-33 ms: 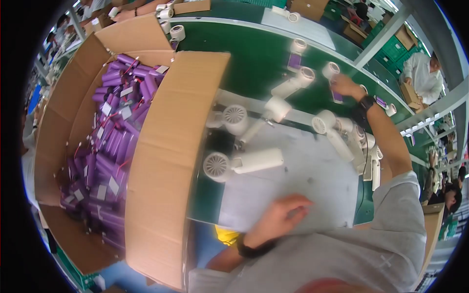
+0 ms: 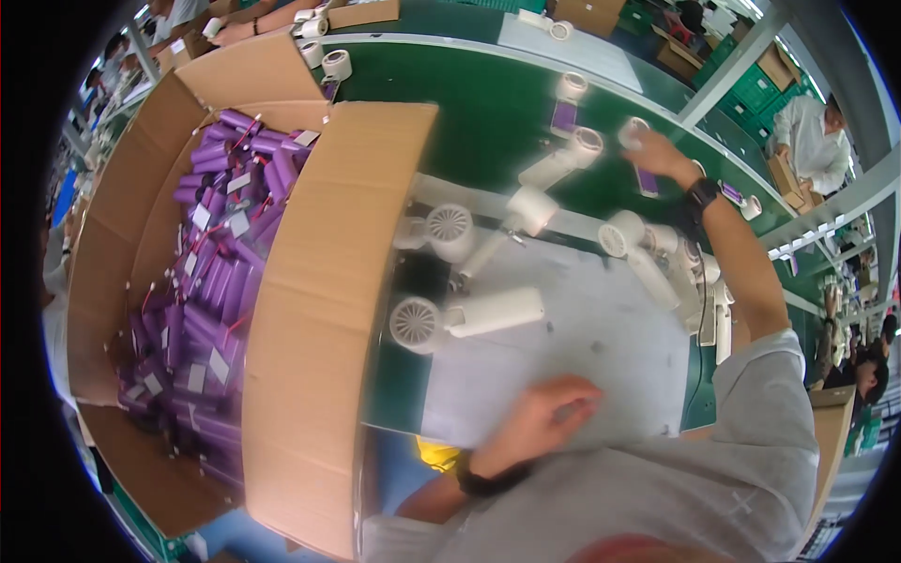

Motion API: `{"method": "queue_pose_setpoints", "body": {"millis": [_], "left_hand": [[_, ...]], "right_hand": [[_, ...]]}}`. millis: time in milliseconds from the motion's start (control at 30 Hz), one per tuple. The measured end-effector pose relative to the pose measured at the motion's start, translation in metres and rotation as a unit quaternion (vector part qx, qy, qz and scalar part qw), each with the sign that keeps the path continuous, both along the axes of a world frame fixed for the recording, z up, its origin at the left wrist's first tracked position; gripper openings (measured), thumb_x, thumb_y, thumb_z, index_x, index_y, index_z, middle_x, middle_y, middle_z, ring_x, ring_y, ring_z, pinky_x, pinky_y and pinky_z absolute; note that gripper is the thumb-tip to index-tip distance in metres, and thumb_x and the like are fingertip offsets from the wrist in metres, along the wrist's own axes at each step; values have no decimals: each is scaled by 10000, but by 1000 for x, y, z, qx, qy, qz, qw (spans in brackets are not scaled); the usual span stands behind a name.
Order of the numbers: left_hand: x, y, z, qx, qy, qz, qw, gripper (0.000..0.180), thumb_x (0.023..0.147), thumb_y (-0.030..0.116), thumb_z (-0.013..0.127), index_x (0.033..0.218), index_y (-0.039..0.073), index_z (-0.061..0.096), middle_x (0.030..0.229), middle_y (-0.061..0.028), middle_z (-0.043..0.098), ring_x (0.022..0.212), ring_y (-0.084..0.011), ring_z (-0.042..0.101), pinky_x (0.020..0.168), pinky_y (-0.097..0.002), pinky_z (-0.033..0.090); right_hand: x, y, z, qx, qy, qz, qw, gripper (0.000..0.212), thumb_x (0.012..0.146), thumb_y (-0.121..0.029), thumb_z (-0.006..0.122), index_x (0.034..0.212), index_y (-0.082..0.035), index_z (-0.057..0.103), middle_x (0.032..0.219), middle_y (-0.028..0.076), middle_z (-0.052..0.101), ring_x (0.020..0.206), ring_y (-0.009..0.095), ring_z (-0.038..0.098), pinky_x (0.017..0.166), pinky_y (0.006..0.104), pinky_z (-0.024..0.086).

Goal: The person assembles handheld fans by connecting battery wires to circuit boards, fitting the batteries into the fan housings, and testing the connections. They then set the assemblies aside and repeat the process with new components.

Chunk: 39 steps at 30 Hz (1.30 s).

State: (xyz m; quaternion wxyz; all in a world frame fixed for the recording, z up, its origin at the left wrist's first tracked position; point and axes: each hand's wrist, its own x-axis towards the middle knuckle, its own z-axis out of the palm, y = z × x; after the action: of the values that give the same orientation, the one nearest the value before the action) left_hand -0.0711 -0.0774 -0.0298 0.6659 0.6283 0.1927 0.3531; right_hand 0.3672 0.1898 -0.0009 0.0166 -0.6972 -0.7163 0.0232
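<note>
My right hand (image 2: 662,156) reaches out over the green belt, fingers closed around the head of a white handheld fan (image 2: 633,131). A purple battery (image 2: 647,182) shows below that fan's head, under my hand. Close to my body, my left hand (image 2: 544,420) hovers at the near edge of the grey mat (image 2: 601,352), its fingers curled and thumb bent in, with nothing visible in them. On the mat's left side lies a white fan (image 2: 497,311) with a round grille. More white fans (image 2: 648,267) cluster on the right, and another fan (image 2: 531,211) lies at the mat's far edge.
A large open carton (image 2: 338,281) full of purple battery packs (image 2: 221,281) stands at the left. Fans with purple batteries (image 2: 565,114) sit along the green belt (image 2: 488,103). A metal post (image 2: 737,70) rises at the right; a co-worker (image 2: 815,141) handles a carton beyond.
My right hand has shifted slightly left and up, over the fan's head. My left hand is almost unmoved.
</note>
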Motion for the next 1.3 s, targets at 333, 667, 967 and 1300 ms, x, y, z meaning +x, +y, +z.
{"method": "queue_pose_setpoints", "body": {"millis": [333,667,967,1300], "left_hand": [[7,11,-1,-20,-14,-60,998,112,882,-26,642,990,-10,665,990,-106,677,855,-214,648,754,-302,515],[11,17,-36,-295,-192,57,934,276,1020,242,498,1111,12,620,1040,-112,670,872,-182,626,781,-312,499],[-4,32,-56,-230,-281,192,912,372,1014,344,464,1096,7,597,1028,-114,662,902,-187,596,846,-318,452],[-6,33,-64,-87,-236,342,905,364,997,337,467,1026,-2,595,1012,-130,654,914,-208,593,867,-330,448]], "right_hand": [[-88,-14,36,-38,299,-152,941,496,854,-417,697,1223,-116,558,847,35,646,589,111,581,507,255,472],[-201,-173,81,-144,270,87,948,513,740,-170,796,1178,-34,567,1011,34,598,803,137,579,708,302,506],[-237,-176,-4,106,260,79,956,420,764,-320,781,1004,-36,584,870,151,652,770,355,651,663,421,516],[-243,-179,-52,256,336,110,900,548,756,-377,807,1125,-54,562,1012,163,649,851,357,659,718,434,536]]}}
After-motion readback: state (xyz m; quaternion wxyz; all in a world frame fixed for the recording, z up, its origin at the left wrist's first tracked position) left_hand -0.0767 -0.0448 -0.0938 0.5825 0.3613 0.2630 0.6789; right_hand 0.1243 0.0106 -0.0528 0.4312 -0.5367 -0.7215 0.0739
